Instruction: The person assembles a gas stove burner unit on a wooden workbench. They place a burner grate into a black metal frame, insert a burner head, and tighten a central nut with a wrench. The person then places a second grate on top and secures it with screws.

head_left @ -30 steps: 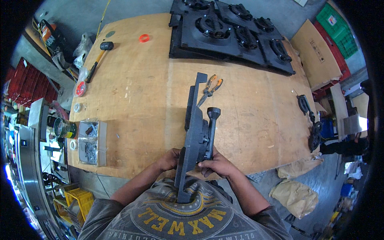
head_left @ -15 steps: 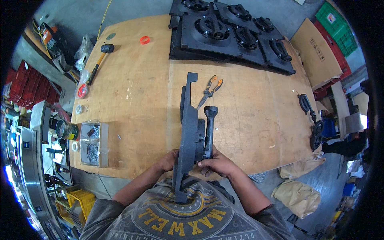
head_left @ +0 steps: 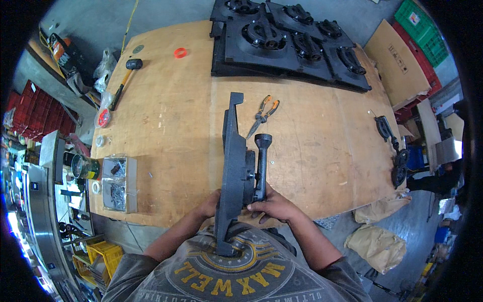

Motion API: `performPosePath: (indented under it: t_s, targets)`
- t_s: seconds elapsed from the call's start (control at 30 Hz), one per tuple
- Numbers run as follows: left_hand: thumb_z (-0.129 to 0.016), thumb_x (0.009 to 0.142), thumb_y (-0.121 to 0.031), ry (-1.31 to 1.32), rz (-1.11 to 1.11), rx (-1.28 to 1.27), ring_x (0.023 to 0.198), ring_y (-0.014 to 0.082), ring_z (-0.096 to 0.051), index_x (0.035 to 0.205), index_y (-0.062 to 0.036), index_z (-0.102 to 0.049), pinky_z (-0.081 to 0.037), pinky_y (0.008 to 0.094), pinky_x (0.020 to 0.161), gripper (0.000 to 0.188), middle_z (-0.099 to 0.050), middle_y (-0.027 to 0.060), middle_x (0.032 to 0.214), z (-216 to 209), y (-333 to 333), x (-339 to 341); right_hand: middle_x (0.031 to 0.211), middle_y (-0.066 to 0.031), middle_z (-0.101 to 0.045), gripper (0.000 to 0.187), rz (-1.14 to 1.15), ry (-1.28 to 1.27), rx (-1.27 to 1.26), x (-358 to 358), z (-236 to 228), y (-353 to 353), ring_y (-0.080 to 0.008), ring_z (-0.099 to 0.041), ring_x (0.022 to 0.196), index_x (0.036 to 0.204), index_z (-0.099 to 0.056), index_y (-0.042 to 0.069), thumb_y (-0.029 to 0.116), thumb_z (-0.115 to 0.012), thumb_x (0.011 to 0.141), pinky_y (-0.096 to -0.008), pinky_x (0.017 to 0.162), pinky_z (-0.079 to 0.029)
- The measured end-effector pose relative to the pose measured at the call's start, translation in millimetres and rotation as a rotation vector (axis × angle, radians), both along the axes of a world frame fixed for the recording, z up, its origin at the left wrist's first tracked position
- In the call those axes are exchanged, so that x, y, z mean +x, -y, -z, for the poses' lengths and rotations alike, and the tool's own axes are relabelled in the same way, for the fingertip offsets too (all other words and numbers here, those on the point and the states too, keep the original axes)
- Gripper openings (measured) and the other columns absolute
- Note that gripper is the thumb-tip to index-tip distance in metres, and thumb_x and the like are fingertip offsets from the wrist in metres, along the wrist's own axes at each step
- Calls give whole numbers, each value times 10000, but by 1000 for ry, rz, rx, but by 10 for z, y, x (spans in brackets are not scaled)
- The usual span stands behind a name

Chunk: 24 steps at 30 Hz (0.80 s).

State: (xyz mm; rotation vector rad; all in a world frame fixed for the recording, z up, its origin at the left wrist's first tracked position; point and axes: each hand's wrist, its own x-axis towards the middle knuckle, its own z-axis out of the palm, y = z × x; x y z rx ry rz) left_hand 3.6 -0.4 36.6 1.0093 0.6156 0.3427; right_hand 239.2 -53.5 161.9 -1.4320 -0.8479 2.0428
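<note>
A black square burner plate (head_left: 231, 166) stands on edge in front of my chest, seen nearly side-on. On its right face sits a round burner piece with a black flared tube (head_left: 262, 156). My left hand (head_left: 209, 205) grips the plate's left side, its fingertips hidden behind it. My right hand (head_left: 274, 205) is closed on the lower end of the tube and burner piece, thumb and fingers curled around it. Just beyond the tube, pliers with orange and black handles (head_left: 263, 114) lie on the wooden table (head_left: 312, 131).
Several similar black plates with burners (head_left: 297, 45) are piled at the far side. A rubber mallet (head_left: 126, 80), an orange ring (head_left: 180, 53) and a divided box of screws (head_left: 118, 183) are on the left. Black burner parts (head_left: 392, 151) lie along the right edge.
The burner plate has shifted slightly left and tilted a little, its lower end moving with it. Both hands keep their hold.
</note>
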Motion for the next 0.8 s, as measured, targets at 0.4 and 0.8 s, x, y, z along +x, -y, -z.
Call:
performPosePath:
  t_s: [0.4,0.8]
  targets:
    - [-803,753,-132,-79,-1,-1,935,134,-643,1133,-14,-669,-530,325,854,420,-705,62,1040,-3,-5,8,948,-94,-648,788,82,-41,40,-59,-76,7,-176,-666,666,1425,-257,126,133,-762,821,-300,507,-563]
    - [-781,781,-113,-75,99,175,921,142,-650,1107,-20,-690,-530,328,855,351,-717,61,1021,212,-14,10,978,-77,-644,780,41,70,-36,-61,-120,-13,-167,-660,725,1411,-292,118,137,-781,804,-308,513,-551]
